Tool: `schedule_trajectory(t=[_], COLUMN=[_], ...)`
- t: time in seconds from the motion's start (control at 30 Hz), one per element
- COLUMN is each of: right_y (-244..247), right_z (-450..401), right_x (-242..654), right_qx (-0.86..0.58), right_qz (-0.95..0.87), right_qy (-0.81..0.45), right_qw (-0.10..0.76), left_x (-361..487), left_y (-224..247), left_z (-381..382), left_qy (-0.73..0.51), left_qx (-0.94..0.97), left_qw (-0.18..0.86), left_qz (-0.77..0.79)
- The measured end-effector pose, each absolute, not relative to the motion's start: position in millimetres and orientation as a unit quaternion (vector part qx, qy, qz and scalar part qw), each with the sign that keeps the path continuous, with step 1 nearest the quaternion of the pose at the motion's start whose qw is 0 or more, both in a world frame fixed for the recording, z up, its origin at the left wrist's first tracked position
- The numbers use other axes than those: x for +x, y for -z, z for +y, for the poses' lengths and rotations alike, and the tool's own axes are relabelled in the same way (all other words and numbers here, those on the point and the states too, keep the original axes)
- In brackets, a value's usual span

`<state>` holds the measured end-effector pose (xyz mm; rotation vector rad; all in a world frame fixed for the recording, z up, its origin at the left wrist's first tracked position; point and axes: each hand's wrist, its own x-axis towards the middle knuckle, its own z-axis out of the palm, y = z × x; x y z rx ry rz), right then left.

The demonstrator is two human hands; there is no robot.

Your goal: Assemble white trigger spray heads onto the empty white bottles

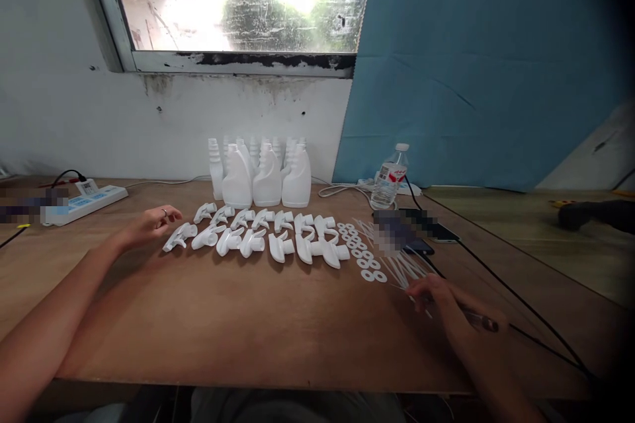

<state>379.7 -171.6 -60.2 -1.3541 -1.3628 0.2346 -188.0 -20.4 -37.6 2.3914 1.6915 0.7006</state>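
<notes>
Wht spray heads (280,251) lie in 2 rows on table (238,330). L hand (155,225) just L of heads, fingers loosely curled, nothing seen in grip. Rings (362,258) just R of heads; thin tubes (404,268) farther R. R hand (444,304) R of heads, nr tube ends, fingers bent, can't tell if holding any. Wht btls (268,178) upright behind heads; water btl (388,185) behind & R.
</notes>
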Motion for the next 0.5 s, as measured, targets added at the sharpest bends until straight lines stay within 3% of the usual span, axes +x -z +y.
schedule_trajectory(t=[0.2,0.37,0.5], right_y=[62.1,59.4,58.7], right_z=[-170.0,-171.6,-172.4], right_x=[383.6,380.1,378.6], right_qx=[-0.558,-0.572,-0.566], right_qz=[-0.609,-0.596,-0.597], right_qy=[-0.085,-0.078,-0.068], right_qw=[0.558,0.559,0.565], left_x=[-180.6,-176.2,-175.4], left_y=[32.8,30.5,28.9], left_z=[-26.1,-28.7,-28.3], left_qy=[-0.215,-0.209,-0.212], left_qx=[0.805,0.815,0.814], left_qw=[0.077,0.15,0.108], left_qz=[0.548,0.519,0.529])
